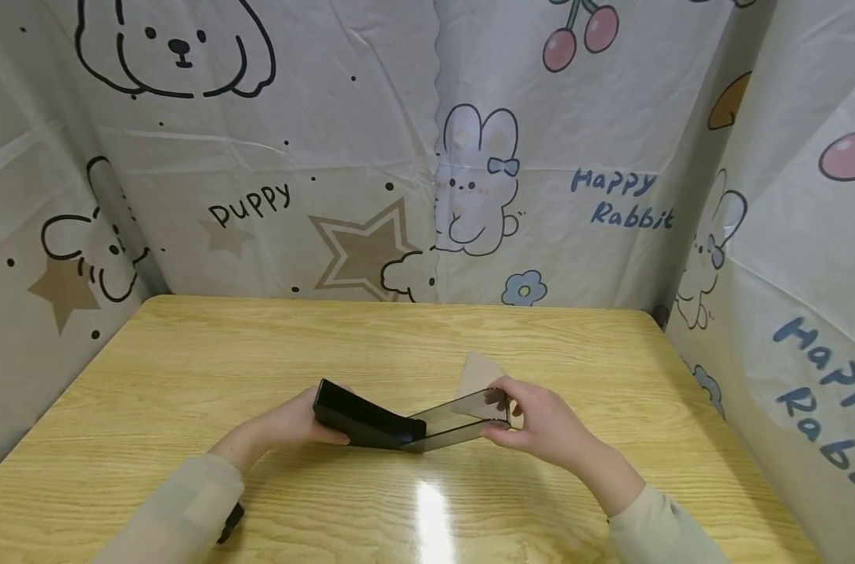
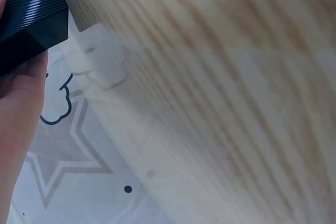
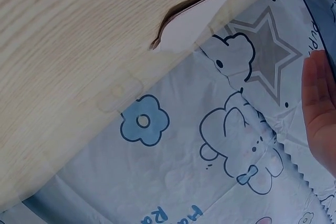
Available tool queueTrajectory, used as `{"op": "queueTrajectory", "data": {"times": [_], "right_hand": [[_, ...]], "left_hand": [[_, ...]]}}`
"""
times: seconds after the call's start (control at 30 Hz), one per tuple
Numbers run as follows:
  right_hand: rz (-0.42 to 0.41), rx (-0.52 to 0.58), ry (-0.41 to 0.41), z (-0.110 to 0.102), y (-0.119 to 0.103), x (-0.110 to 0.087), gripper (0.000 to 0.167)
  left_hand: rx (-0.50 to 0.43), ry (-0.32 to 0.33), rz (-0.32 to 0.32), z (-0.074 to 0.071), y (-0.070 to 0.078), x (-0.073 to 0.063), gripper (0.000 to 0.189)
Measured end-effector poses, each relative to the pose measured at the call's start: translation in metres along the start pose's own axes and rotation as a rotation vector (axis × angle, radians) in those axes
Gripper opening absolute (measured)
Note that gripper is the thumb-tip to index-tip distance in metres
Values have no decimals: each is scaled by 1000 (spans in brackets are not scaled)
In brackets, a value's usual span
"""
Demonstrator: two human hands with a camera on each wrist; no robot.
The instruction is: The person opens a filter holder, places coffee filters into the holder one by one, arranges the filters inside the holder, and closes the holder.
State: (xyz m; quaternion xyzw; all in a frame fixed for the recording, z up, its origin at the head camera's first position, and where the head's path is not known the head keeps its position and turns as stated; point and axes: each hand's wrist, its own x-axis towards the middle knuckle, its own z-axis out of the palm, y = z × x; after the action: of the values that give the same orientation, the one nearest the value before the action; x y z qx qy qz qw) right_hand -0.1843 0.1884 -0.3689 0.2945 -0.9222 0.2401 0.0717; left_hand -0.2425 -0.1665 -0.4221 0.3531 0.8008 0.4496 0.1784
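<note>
In the head view my left hand (image 1: 297, 419) grips the far left end of a black box (image 1: 364, 419), fingers behind it and thumb along its front. The box is held tilted over the table, its ribbed surface (image 2: 31, 3) showing in the left wrist view. From its right end extends a smoky see-through cover (image 1: 456, 419). My right hand (image 1: 540, 419) pinches the outer end of that cover between thumb and fingers. Behind the cover, a folded tan sheet (image 1: 478, 368) stands on the table; the right wrist view shows this sheet (image 3: 197, 19) with a pale inner face.
The wooden table (image 1: 258, 337) meets a cartoon-printed cloth (image 1: 329, 157) at the back and both sides. A small black object (image 1: 232, 521) lies beside my left sleeve, partly hidden by it. Light glares on the tabletop near the front.
</note>
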Motion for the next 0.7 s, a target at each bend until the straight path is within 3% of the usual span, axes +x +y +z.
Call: {"op": "queueTrajectory", "data": {"times": [0.4, 0.7], "right_hand": [[16, 5, -6, 2, 3, -3, 33], [2, -1, -1, 2, 4, -2, 33]], "left_hand": [[37, 8, -44, -2, 3, -2, 45], [33, 11, -35, -1, 2, -1, 42]]}}
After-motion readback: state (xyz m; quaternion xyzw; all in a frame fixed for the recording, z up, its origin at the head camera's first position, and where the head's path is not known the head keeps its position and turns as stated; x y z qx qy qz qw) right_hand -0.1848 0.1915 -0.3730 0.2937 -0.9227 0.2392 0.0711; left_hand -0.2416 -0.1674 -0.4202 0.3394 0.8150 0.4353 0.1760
